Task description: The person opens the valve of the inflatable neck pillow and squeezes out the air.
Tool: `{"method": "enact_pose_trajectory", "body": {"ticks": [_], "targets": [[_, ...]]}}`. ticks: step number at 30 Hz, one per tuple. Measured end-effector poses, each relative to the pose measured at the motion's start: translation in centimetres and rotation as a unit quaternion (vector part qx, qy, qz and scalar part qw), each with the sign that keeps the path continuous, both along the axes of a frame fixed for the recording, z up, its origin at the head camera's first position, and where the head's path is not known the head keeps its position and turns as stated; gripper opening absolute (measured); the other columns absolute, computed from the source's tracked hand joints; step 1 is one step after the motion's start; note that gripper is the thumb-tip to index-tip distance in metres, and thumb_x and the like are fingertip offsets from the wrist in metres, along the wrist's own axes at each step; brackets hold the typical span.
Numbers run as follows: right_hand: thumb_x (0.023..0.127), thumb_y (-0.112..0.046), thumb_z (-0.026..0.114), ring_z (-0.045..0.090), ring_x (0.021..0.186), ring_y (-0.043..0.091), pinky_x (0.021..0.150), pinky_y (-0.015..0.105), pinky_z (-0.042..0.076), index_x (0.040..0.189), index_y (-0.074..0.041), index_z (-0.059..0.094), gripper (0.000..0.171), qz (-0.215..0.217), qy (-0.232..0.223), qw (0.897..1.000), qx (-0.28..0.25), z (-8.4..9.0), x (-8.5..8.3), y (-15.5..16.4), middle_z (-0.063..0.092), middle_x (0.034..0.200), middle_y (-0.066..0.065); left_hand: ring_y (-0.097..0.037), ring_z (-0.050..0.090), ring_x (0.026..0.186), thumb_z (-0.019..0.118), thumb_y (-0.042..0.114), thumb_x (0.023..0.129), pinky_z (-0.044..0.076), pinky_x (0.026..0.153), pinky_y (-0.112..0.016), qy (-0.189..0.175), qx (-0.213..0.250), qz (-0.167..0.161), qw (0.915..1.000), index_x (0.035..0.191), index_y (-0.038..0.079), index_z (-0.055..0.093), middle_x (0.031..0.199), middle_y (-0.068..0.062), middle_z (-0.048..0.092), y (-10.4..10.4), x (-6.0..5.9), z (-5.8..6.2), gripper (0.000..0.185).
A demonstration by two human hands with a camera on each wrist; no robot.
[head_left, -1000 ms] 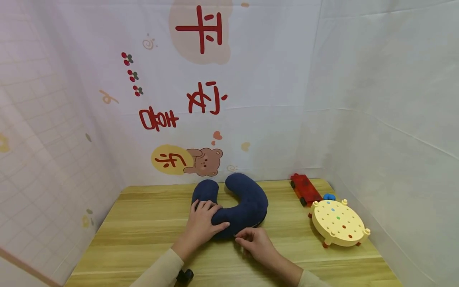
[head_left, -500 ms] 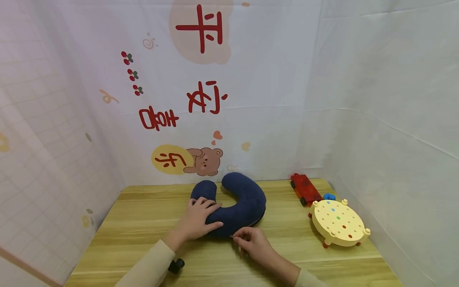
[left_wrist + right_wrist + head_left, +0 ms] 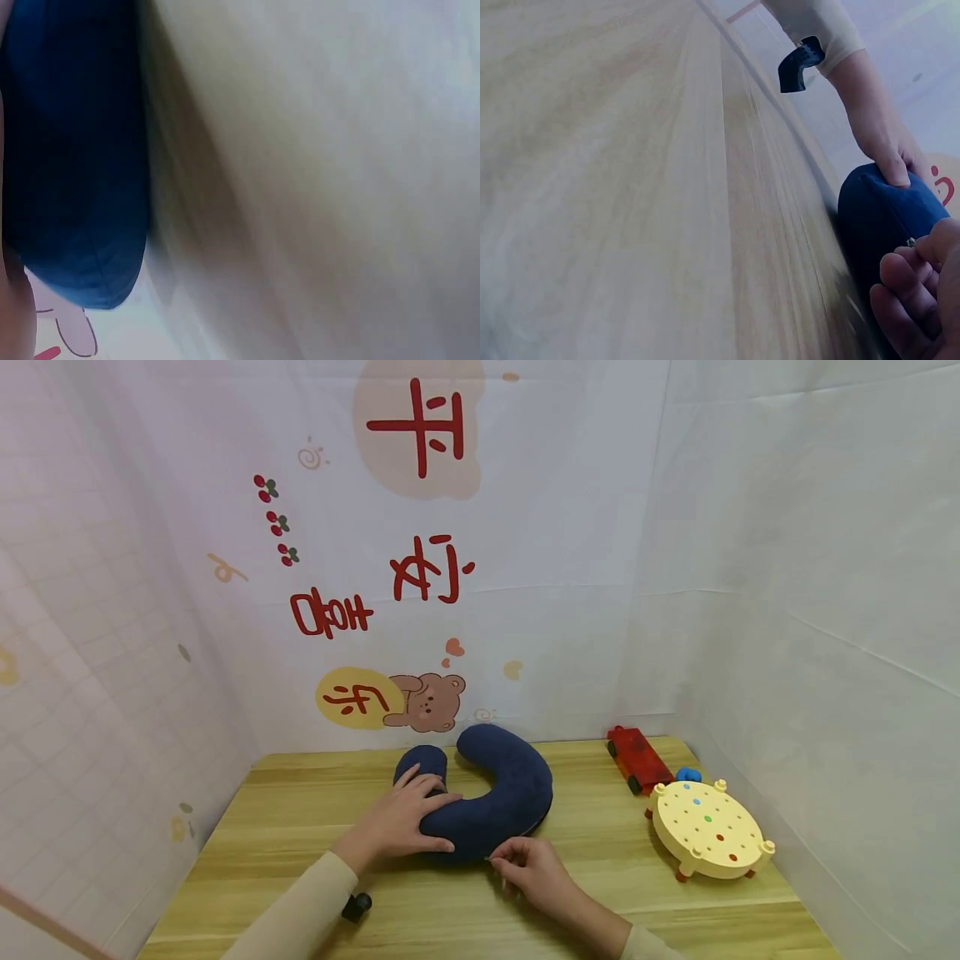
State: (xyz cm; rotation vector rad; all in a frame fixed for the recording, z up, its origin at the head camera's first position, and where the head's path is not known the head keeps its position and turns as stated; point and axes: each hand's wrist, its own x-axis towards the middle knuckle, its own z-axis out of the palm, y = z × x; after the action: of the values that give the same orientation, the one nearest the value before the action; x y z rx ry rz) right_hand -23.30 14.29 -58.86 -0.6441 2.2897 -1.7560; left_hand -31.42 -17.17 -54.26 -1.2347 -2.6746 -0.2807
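Note:
A navy blue U-shaped neck pillow (image 3: 517,785) lies on the wooden table, its two ends toward the back wall. My left hand (image 3: 401,818) grips its left part, fingers spread over the top and thumb along the near side. At the pillow's near edge my right hand (image 3: 534,868) pinches a small zipper pull (image 3: 911,242) between thumb and index finger. Part of the zipper seam shows along the pillow's lower right edge. The left wrist view has only the pillow's dark side (image 3: 82,150) and blurred table; the left fingers are mostly out of that view.
To the right stands a round cream pegboard-like toy (image 3: 708,831) on short legs. Behind it lie a red toy vehicle (image 3: 640,760) with black wheels and a small blue piece (image 3: 687,774). A black device (image 3: 357,907) sits by the left sleeve. White cloth walls surround the table.
The neck pillow has shifted a little to the left, and my left hand and forearm have moved left with it. My right hand keeps its pinch in nearly the same spot.

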Motion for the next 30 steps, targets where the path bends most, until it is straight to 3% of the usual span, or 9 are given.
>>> {"method": "enact_pose_trajectory", "body": {"ticks": [4, 10, 15, 22, 30], "targets": [[0.107, -0.014, 0.076, 0.068, 0.060, 0.018, 0.053, 0.025, 0.055, 0.107, -0.002, 0.082, 0.014, -0.007, -0.003, 1.000, -0.004, 0.1, 0.1, -0.2, 0.076, 0.086, 0.017, -0.029, 0.054, 0.135, 0.063, 0.086, 0.093, 0.020, 0.130, -0.070, 0.006, 0.031, 0.020, 0.9993, 0.151, 0.029, 0.069, 0.128, -0.001, 0.061, 0.5, 0.5, -0.3, 0.082], [0.107, -0.014, 0.075, 0.067, 0.058, 0.014, 0.053, 0.023, 0.054, 0.108, 0.002, 0.082, 0.017, -0.002, -0.007, 1.000, -0.007, -0.1, 0.3, -0.9, 0.076, 0.087, 0.019, -0.030, 0.052, 0.140, 0.061, 0.087, 0.093, 0.020, 0.131, -0.068, -0.017, 0.045, 0.045, 0.9978, 0.155, 0.027, 0.067, 0.135, -0.001, 0.060, 0.8, 1.0, -0.8, 0.086], [0.107, -0.015, 0.075, 0.066, 0.058, 0.013, 0.053, 0.023, 0.054, 0.109, 0.002, 0.082, 0.018, 0.009, -0.012, 1.000, -0.016, -0.3, 0.6, -1.4, 0.077, 0.087, 0.020, -0.032, 0.050, 0.145, 0.063, 0.083, 0.095, 0.021, 0.129, -0.071, -0.023, 0.063, 0.046, 0.9967, 0.155, 0.025, 0.066, 0.143, -0.004, 0.061, 1.0, 1.2, -1.1, 0.083], [0.107, -0.015, 0.076, 0.061, 0.052, 0.009, 0.051, 0.023, 0.053, 0.110, 0.000, 0.083, 0.017, 0.025, 0.002, 0.999, -0.027, -0.5, 0.6, -2.1, 0.079, 0.090, 0.019, -0.038, 0.042, 0.155, 0.063, 0.081, 0.097, 0.016, 0.130, -0.073, -0.060, 0.072, 0.053, 0.9942, 0.159, 0.023, 0.062, 0.158, -0.011, 0.059, 1.3, 1.4, -1.5, 0.085], [0.105, -0.014, 0.077, 0.062, 0.052, 0.010, 0.051, 0.023, 0.054, 0.108, -0.003, 0.084, 0.012, 0.023, 0.017, 0.999, -0.025, -0.6, 1.0, -3.1, 0.080, 0.089, 0.014, -0.038, 0.041, 0.155, 0.065, 0.079, 0.097, 0.015, 0.130, -0.073, -0.071, 0.086, 0.062, 0.9919, 0.158, 0.022, 0.063, 0.157, -0.010, 0.060, 1.3, 1.7, -1.7, 0.084]]}}
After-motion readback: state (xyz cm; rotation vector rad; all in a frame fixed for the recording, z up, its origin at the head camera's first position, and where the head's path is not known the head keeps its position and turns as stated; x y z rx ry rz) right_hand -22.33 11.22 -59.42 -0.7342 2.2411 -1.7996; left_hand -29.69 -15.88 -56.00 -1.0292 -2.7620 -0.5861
